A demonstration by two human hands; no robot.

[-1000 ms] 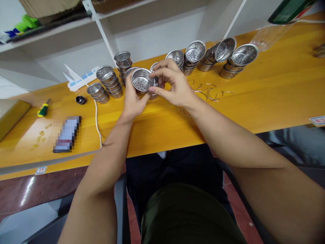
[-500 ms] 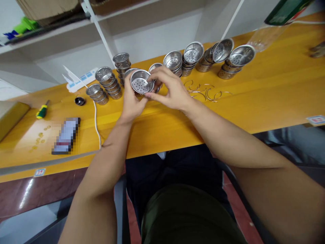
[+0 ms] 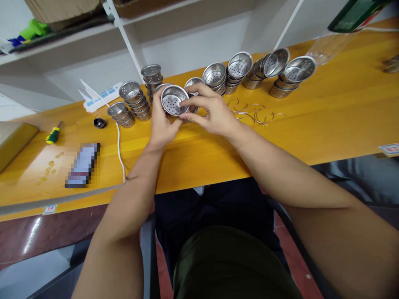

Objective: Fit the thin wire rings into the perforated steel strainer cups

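Observation:
A perforated metal cup (image 3: 171, 99), its holed bottom facing me, is tilted up above the yellow table. My left hand (image 3: 162, 124) is wrapped round its left side and underside. At the right rim, my right hand (image 3: 214, 109) grips the same cup with its thumb on the outside, and a fingertip reaches inside. Just behind the hands stand more such cups, one (image 3: 193, 82) partly covered by my right fingers. Several thin bent wire pieces (image 3: 256, 115) lie on the table to the right of my right hand.
Stacks of perforated cups (image 3: 131, 92) stand left, with more stacks (image 3: 215, 74) along the back right. A power strip (image 3: 102, 97), white cable (image 3: 119, 145), screwdriver (image 3: 53, 135), blurred phone (image 3: 82, 165) and small yellowish rings (image 3: 50, 168) lie left. A clear bottle (image 3: 330, 47) is back right.
A right fingertip has moved from the rim down inside the cup. The left hand keeps its hold, and the view has shifted slightly.

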